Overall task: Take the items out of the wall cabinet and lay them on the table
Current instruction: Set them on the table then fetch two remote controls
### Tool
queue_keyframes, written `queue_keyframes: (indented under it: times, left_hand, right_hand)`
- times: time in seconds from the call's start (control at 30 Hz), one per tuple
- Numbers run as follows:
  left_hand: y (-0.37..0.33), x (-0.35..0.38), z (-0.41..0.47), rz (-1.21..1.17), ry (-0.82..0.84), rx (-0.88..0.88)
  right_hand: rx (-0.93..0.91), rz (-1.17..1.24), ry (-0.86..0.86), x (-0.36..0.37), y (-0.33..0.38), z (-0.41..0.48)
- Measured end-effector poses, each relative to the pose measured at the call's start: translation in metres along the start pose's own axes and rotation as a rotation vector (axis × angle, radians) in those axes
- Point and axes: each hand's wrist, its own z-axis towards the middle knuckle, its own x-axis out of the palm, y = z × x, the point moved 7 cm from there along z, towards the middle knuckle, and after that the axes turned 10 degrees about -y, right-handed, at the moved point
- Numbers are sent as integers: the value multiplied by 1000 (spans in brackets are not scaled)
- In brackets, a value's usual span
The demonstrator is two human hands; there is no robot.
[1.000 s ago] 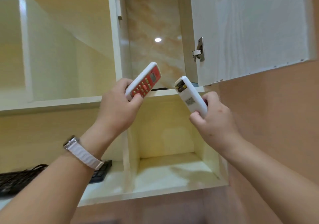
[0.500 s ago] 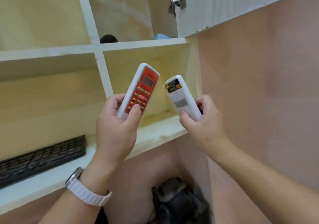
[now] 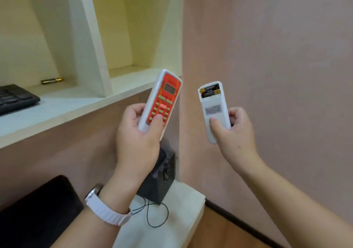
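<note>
Left hand: hand (image 3: pixel 137 139) at centre frame, fingers wrapped around the lower end of the red remote (image 3: pixel 160 102), thumb pressed on its keypad; a pale watch strap (image 3: pixel 107 208) circles the wrist.
Red remote: tilted, top end leaning toward the upper right, button face and small screen turned to the camera, held in the air in front of the shelf edge.
Right hand: hand (image 3: pixel 234 133) right of centre, closed around the lower end of the white remote (image 3: pixel 214 108), thumb across its back.
White remote: back side facing the camera, battery cover off, two batteries (image 3: pixel 210 91) showing at its top end, a printed label lower down; close beside the red remote, not touching it.
Wall cabinet: open compartments (image 3: pixel 122 37) in the upper left of the frame; a loose battery (image 3: pixel 51 81) lies in the left compartment, with the corner of a black keyboard (image 3: pixel 15 98) on the shelf at the far left edge.
Counter: white surface (image 3: pixel 183 205) at lower centre, carrying a black box (image 3: pixel 158 177) against the wall and a thin black cord (image 3: pixel 152 215).
Lower left: dark rounded object (image 3: pixel 38 209), too unclear to identify.
</note>
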Motion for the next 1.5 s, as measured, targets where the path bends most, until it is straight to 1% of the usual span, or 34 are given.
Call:
queue_keyframes:
  times: [0.2,0.4,0.6,0.73,0.8,0.87,1.0,1.2,1.3,1.5]
  left_hand:
    - [-3,52,-54,-95,185,-77]
    - [-23,114,-141,-165,407,-137]
    - [-43,183,-261,-301,581,-415]
    - [-84,228,-359,-320,740,-494]
    - [-95,237,-376,-349,757,-507]
    - [-121,251,-419,-365,825,-505]
    - [-169,271,-508,-377,1002,-499]
    - [-223,292,-625,-393,1261,-492]
    - [-242,300,-675,-398,1381,-488]
    - [-260,319,-762,-396,1588,-518]
  right_hand:
    - [41,-61,-149,-88,-12,-17]
    - [83,-114,-286,-195,-24,-44]
    - [181,-159,-435,-326,-38,-83]
    - [214,-195,-581,-439,-37,-122]
    - [229,-194,-612,-460,-36,-131]
    - [242,-197,-697,-510,-33,-155]
    - [259,-224,-835,-600,-27,-210]
    - [315,-319,-1057,-706,-15,-294]
    - [348,-345,-1177,-743,-10,-331]
    - [459,-374,-1389,-789,-16,-389]
